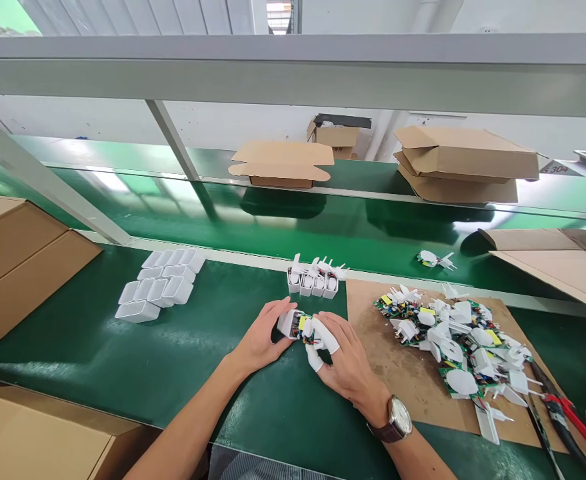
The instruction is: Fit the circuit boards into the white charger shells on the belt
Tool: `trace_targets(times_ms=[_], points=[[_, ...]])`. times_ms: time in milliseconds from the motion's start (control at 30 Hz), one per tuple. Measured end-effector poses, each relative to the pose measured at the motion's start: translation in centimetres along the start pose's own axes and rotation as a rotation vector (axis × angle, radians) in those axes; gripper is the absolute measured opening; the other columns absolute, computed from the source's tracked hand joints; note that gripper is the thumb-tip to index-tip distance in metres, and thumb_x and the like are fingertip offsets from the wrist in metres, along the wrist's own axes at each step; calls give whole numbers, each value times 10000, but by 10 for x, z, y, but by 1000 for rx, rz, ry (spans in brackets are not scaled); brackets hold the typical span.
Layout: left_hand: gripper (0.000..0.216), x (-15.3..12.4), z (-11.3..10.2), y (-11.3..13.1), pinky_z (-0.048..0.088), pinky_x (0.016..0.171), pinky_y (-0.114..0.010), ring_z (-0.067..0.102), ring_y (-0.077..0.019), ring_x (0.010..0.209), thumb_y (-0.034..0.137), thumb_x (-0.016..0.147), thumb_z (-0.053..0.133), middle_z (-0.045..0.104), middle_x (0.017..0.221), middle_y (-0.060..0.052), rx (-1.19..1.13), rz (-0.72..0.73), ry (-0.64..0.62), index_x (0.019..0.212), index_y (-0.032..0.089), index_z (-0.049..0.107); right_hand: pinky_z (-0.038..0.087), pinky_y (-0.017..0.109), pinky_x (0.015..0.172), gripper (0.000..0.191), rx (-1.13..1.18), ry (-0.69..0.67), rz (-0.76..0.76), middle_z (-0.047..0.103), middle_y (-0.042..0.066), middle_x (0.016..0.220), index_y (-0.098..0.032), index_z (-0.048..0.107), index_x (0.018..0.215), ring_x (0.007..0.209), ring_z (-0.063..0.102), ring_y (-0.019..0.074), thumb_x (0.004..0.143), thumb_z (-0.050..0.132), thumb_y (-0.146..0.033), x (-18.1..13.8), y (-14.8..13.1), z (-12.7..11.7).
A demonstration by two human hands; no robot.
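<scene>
My left hand grips a white plastic charger shell on the green bench top. My right hand, with white finger cots on two fingers and a wristwatch on the wrist, pinches a circuit board with a white plug piece at the shell's open end. Both hands meet at the middle of the bench. A short row of filled shells with prongs up stands just beyond the hands.
A stack of empty white shells lies to the left. A heap of circuit boards with plugs covers a cardboard sheet on the right. Cardboard boxes sit at far left; red-handled pliers lie at right.
</scene>
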State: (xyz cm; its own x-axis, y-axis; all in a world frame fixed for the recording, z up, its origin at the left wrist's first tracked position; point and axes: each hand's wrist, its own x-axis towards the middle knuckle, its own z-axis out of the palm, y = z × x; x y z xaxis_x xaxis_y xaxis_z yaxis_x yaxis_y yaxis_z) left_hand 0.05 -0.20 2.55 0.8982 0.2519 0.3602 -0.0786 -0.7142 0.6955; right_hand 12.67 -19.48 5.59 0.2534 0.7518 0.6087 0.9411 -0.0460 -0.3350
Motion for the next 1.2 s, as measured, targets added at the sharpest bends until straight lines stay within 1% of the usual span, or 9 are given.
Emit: trace_targets(times_ms=[233,433,533,700,867,967,1067,1133,1200], points=[[626,-1,0,-1,483,1145,-496,538,-276,1365,251,954,646,577,1447,-110,-7,10,-17,1515,322,378,606,539,973,701,5,-7,1,664,165,1271,-203,292,1589,1230,627,323,941,543,-108,-2,2,3],[630,0,1,0,470,1157,-519,537,-291,1374,242,940,658,590,1446,-114,15,-14,-27,1508,299,391,591,538,998,737,12,-8,41,663,157,1298,-230,262,1606,1240,627,323,940,554,-111,-3,3,5],[645,0,0,1,479,1147,-514,553,-283,1354,252,940,661,615,1409,-107,2,-6,-24,1516,305,375,596,536,988,725,21,-5,38,665,161,1290,-221,276,1602,1234,630,323,940,553,-113,-3,3,5],[606,1,0,0,480,1142,-491,548,-273,1356,277,953,653,591,1433,-109,0,-10,-33,1502,305,397,595,544,985,694,10,-23,59,661,165,1290,-225,284,1591,1233,631,325,955,544,-133,-3,3,5],[681,-1,3,0,468,1120,-534,540,-309,1340,293,926,694,619,1414,-109,55,-39,-40,1529,313,379,585,538,1000,685,20,-39,58,658,169,1297,-218,281,1586,1252,621,321,962,551,-140,-4,3,8],[774,-1,5,2,490,1097,-528,550,-298,1320,280,928,692,613,1441,-109,4,-4,-77,1580,329,279,585,541,991,655,42,-49,27,662,178,1274,-201,322,1553,1229,628,328,956,590,-181,-5,5,9],[771,-3,6,3,508,1108,-502,561,-271,1353,249,965,613,572,1495,-126,-133,-1,-151,1610,299,194,586,546,976,607,116,-66,68,674,159,1220,-224,419,1476,1182,645,334,928,673,-283,-5,8,7],[734,-3,7,3,509,1119,-497,576,-262,1359,238,981,560,576,1488,-142,-199,-51,-153,1612,269,188,590,529,971,542,180,-63,125,674,138,1202,-256,473,1431,1159,657,318,929,674,-294,-5,10,6],[707,-3,7,4,523,1111,-489,598,-255,1343,231,983,538,594,1465,-151,-256,-88,-122,1605,255,204,594,502,983,485,225,-73,143,655,137,1264,-273,505,1420,1189,655,299,952,624,-243,-5,12,7]])
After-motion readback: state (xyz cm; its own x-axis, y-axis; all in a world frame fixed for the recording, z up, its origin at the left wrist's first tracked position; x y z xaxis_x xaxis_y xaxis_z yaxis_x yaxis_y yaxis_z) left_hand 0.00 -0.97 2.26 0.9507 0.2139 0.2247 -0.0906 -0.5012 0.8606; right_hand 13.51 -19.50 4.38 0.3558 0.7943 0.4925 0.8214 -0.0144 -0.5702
